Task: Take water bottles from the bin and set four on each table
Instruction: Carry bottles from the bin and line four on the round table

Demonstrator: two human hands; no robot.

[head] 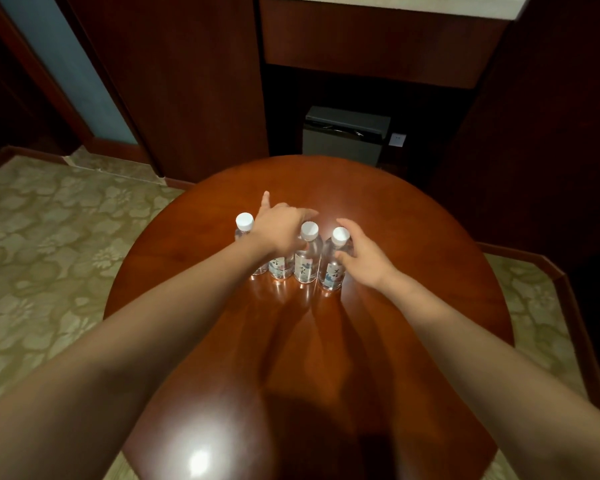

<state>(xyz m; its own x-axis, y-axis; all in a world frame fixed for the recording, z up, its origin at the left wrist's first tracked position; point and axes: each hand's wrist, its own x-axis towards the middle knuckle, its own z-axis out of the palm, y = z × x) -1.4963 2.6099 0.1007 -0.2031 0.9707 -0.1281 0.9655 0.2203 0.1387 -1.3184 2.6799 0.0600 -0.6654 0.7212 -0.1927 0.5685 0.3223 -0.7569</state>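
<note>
Bottles of clear plastic with white caps [305, 261], four in a row, stood mid-frame on the round polished reddish-brown wooden table [395, 209]. Left hand [281, 230], fingers spread, covered the second bottle's [279, 270] top; right hand [364, 261] curled around the rightmost bottle [330, 273]. Bare tabletop lay all around the row, with the table's edges well apart from it.

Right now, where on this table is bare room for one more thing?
Bare table lies behind the four bottles toward the far rim, and right of the right hand. Crowded middle: left hand over the row, right hand around the rightmost bottle.
</note>
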